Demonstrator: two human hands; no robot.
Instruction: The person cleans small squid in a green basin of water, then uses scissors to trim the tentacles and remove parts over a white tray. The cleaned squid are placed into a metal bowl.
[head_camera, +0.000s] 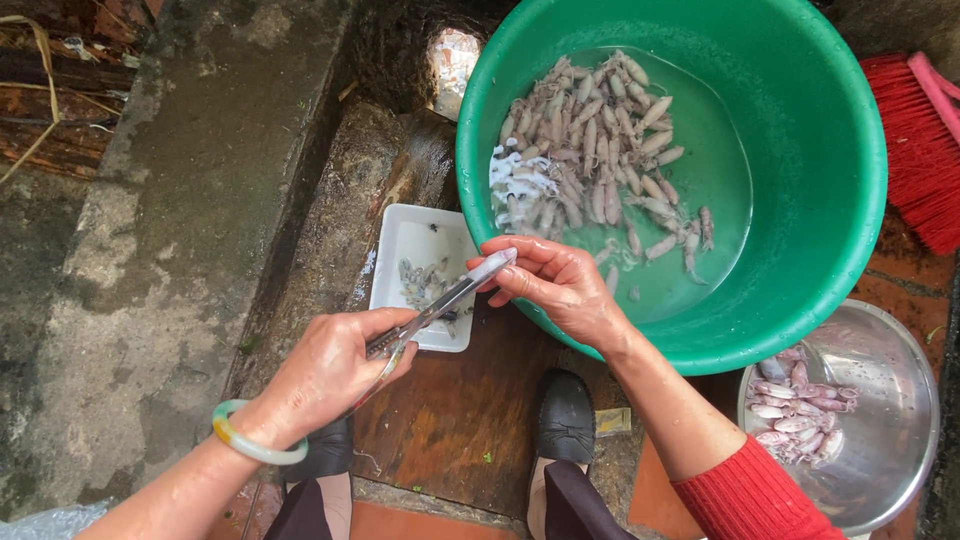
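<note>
Left grip (330, 375) is clamped round the handles of 1 pair of scissors (440, 305), blades running up and to the right. Right grip (550, 285) is pinched on 1 small squid (492, 268), fingertips together on it, and the scissor tips meet the squid right at those fingers. Both hands hang just above the floor, between the white tray and the green basin's near rim.

Head view, only 1 cam:
- 1 green basin (850, 200), round, w/ shallow water and a big heap of small squid (590, 150), too many to count, several dozen approx. A few strays lie apart near the heap's lower edge.
- 1 white square tray (400, 235) just left of the basin, holding a small pile of greyish scraps (425, 285); count can't be told.
- 1 metal bowl (895, 420) lower right, touching or nearly touching the basin's rim, w/ a batch of pinkish squid (800, 405), roughly a dozen-plus.
- 1 red broom head (915, 140) at the right edge, behind the basin.
- 1 pale green bangle (245, 440) on the left wrist; 1 red sleeve (750, 495) on the right arm.
- 2 black shoes (565, 415) at the bottom, one partly under the left wrist.
- Wet concrete and brick floor (200, 200) carries everything.
</note>
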